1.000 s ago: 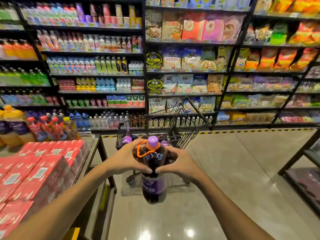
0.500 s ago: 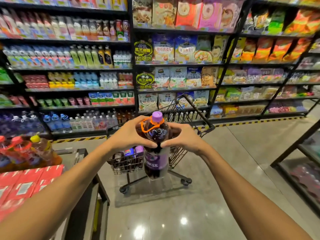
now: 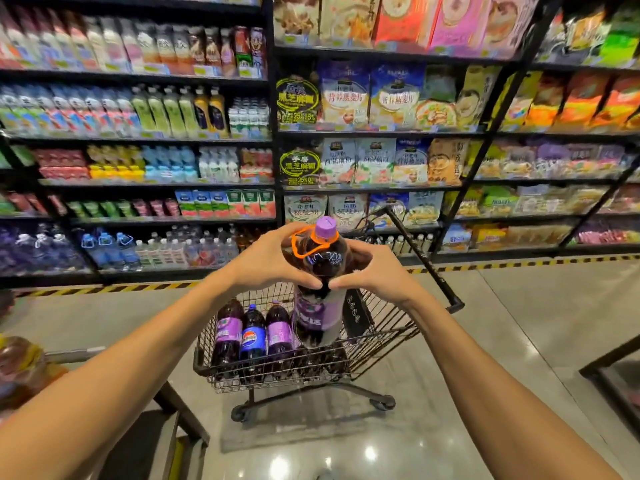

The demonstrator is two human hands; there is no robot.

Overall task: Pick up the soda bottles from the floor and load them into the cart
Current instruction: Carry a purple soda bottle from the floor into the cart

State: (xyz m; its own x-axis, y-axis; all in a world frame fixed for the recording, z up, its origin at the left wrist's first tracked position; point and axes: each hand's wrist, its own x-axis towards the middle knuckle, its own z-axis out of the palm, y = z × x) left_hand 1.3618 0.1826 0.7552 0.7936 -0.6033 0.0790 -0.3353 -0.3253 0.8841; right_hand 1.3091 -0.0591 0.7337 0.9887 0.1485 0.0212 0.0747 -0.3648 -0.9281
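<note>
Your left hand [image 3: 268, 261], just left of frame centre, curls fingers and thumb round the shoulder of the purple soda bottle [image 3: 320, 263]. Below it, three bottles [image 3: 252, 337] already stand in a row at the left of the cart [image 3: 382, 344] basket. The held bottle is upright, cap up, long axis vertical, its base low over the basket's right part (whether it touches the wire floor, you cannot tell from here). Your right hand [image 3: 377, 275] mirrors the grip, its thumb nearly meeting the left one. Neither hand is nearer. The free slot seems to lie straight below, so the move looks like a plain descent.
</note>
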